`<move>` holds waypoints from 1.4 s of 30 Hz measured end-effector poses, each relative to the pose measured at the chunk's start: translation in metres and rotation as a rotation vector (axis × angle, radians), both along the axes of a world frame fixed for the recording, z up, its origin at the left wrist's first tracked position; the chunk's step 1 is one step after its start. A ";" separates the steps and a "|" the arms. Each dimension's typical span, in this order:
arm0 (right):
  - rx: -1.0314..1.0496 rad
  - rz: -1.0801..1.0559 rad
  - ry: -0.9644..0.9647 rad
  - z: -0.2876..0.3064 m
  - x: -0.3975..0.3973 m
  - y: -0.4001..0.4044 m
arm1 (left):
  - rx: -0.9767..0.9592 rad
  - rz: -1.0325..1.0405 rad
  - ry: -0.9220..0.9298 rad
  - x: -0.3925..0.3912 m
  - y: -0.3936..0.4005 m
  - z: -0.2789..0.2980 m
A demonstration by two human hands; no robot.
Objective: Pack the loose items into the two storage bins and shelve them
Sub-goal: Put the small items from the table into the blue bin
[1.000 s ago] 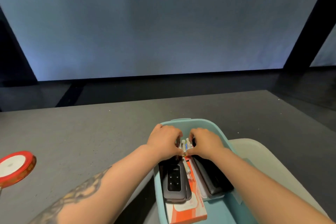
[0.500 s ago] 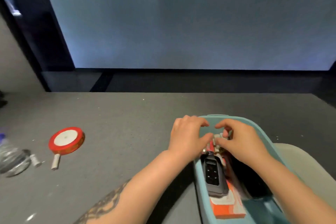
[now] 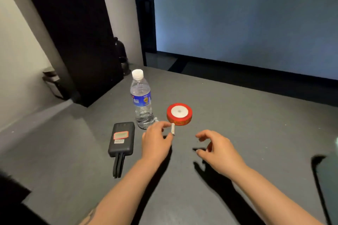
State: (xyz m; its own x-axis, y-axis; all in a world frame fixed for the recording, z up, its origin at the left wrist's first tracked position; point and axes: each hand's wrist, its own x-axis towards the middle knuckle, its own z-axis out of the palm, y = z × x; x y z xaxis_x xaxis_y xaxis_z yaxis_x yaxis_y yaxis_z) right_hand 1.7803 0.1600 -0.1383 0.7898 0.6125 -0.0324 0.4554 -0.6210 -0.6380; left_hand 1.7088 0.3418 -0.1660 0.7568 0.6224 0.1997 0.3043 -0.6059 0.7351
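By spool (image 3: 179,114), L hand (image 3: 156,142) at battery (image 3: 172,129)

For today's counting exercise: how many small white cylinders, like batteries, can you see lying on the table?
2. One small white cylinder lies at the left hand's fingertips, just before the red ribbon spool. A second one peeks out beside the water bottle's base, partly hidden; the hands may hide more.
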 end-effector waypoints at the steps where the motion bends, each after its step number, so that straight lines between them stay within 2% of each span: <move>1: -0.041 0.017 -0.003 -0.005 0.004 0.015 | 0.020 0.010 0.043 -0.002 0.015 -0.002; 6: -0.177 0.050 -0.012 -0.028 0.017 0.067 | 0.117 -0.072 0.211 0.004 0.057 -0.017; 11: -0.210 0.069 -0.028 -0.042 0.027 0.093 | 0.168 -0.147 0.211 0.019 0.065 -0.030; 16: -0.297 0.078 -0.067 -0.048 0.032 0.107 | 0.228 -0.111 0.203 0.026 0.069 -0.041; 27: -0.277 0.138 -0.089 -0.048 0.047 0.119 | 0.297 -0.104 0.281 0.044 0.077 -0.042; 33: -0.262 0.124 -0.061 -0.038 0.041 0.100 | 0.208 -0.173 0.212 0.034 0.074 -0.046; 38: -0.113 -0.037 -0.023 -0.015 0.027 0.051 | 0.037 -0.212 0.075 0.019 0.046 -0.038; 42: 0.037 -0.149 -0.068 0.016 0.016 -0.003 | -0.030 -0.313 -0.083 0.022 -0.007 -0.005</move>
